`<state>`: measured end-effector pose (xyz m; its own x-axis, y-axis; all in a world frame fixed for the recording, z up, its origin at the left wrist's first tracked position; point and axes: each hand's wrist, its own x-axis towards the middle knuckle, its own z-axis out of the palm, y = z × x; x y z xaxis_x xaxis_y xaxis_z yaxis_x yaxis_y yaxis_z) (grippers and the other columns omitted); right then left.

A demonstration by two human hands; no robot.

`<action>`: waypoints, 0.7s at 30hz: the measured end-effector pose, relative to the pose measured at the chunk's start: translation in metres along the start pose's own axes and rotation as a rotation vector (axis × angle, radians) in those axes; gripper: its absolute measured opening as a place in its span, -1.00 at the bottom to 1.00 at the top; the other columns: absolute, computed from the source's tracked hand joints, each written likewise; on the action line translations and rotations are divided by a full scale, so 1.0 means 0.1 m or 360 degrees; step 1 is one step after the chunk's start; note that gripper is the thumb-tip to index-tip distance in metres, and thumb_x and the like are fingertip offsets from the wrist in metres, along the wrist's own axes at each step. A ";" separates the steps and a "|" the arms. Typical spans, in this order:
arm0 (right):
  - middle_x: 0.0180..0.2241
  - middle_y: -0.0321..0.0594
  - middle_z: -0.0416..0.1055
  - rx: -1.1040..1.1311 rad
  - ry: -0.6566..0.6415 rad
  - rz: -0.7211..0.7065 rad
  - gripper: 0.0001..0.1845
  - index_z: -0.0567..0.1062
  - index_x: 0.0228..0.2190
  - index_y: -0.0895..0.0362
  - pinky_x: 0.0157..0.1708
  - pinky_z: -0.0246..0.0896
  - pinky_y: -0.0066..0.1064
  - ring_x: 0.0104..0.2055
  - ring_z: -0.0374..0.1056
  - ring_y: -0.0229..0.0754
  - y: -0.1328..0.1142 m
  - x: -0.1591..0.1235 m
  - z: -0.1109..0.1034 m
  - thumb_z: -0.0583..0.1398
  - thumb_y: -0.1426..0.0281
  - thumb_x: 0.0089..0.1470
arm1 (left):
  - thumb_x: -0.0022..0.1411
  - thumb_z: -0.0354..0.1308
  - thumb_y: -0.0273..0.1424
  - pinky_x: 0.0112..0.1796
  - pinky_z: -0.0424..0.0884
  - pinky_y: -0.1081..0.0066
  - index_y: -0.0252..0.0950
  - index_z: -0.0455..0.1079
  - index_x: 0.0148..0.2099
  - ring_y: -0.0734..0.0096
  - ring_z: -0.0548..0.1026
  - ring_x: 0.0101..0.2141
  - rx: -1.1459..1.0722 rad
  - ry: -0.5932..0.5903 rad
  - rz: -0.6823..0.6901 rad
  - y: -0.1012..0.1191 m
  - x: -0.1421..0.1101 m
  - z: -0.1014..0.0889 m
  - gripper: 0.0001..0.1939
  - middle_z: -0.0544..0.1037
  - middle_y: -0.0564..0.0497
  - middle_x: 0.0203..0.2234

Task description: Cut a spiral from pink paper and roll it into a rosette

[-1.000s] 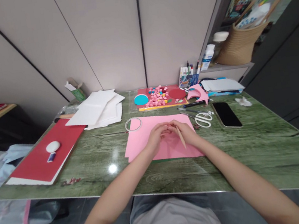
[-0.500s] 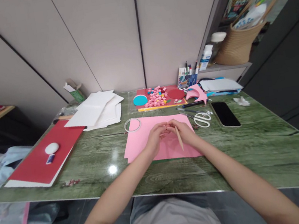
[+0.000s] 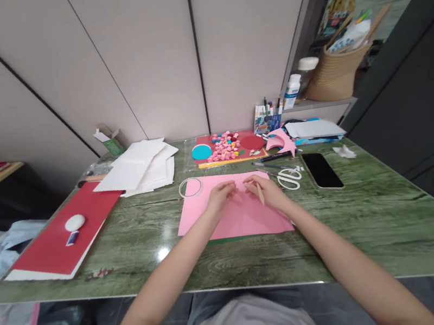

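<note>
Over a pink paper sheet [image 3: 196, 218] my two hands hang a little apart. My left hand [image 3: 221, 196] has its fingers bent together; what they pinch, if anything, is too small to make out. A pale, pointed wooden stick [image 3: 260, 195] is tucked in my right hand [image 3: 266, 190], whose fingertips also curl inward. At the sheet's upper left corner lies a white ring [image 3: 190, 187]. White-handled scissors [image 3: 289, 178] rest right of my right hand. Beyond the sheet, pink crumpled paper balls [image 3: 225, 147] are heaped between a blue disc [image 3: 201, 152] and a red disc [image 3: 252, 142].
On the left are white sheets [image 3: 131, 168] and red paper [image 3: 49, 249] bearing a white oval object [image 3: 74, 223] and a small glue stick [image 3: 72, 238]. A phone [image 3: 322, 170], pink paper scrap [image 3: 280, 141], pen box [image 3: 266, 120] and crumpled tissue [image 3: 344, 151] occupy the right.
My hands have moved apart; their fingertips met before. The stick in my right hand now points less far down. The camera view has shifted slightly.
</note>
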<state>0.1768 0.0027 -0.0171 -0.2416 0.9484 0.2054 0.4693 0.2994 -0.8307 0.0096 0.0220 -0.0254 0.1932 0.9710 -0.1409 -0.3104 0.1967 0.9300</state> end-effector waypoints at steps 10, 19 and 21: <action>-0.50 -0.27 0.38 -0.0105 -0.0036 0.0019 -0.72 0.36 -0.23 0.11 -0.46 0.15 -0.44 -0.49 0.30 -0.26 -0.02 -0.02 0.00 0.03 0.24 0.06 | -0.10 0.20 -0.44 -0.38 0.30 0.43 -0.38 0.42 -0.33 0.48 0.41 -0.52 0.0624 0.0335 0.0426 0.41 1.44 0.19 -0.80 0.50 -0.03 -0.52; -0.49 -0.29 0.36 -0.0058 -0.0175 0.0089 -0.82 0.35 -0.26 0.08 -0.44 0.11 -0.46 -0.46 0.28 -0.26 -0.10 0.00 0.00 0.06 0.35 0.05 | 0.01 0.10 -0.49 -0.17 0.22 0.37 -0.36 0.44 -0.30 0.30 0.41 -0.23 0.1344 0.0616 0.0426 0.58 1.95 -0.29 -0.84 0.51 -0.14 -0.29; -0.48 -0.29 0.36 -0.0022 -0.0205 0.0097 -0.82 0.35 -0.26 0.07 -0.45 0.10 -0.46 -0.45 0.28 -0.26 -0.15 0.00 0.00 0.04 0.35 0.06 | 0.01 0.11 -0.49 -0.12 0.18 0.32 -0.38 0.42 -0.28 0.22 0.37 -0.16 0.1543 0.0684 0.0364 0.68 2.03 -0.48 -0.82 0.47 -0.20 -0.22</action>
<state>0.1698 -0.0019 -0.0050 -0.3187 0.9440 0.0858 0.4977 0.2437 -0.8324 -0.0173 0.2393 -0.0068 -0.1767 0.9745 0.1383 0.6064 -0.0029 0.7952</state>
